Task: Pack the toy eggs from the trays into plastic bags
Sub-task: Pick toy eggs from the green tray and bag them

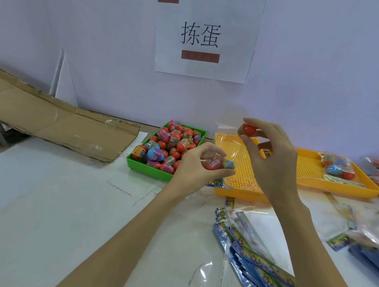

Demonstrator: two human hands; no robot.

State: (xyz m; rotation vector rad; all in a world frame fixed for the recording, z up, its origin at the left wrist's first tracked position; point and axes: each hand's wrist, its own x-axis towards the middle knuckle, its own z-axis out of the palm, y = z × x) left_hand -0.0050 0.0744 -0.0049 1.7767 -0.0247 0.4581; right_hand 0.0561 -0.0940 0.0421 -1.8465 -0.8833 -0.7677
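Your white bench carries a yellow tray on the right and a green tray heaped with toy eggs just left of it. A stack of flat plastic bags lies near your right forearm. A packed bag sits in the yellow tray. Your left hand grips a clear bag with eggs inside. Your right hand, raised apart from it, pinches a red egg above the bag's mouth.
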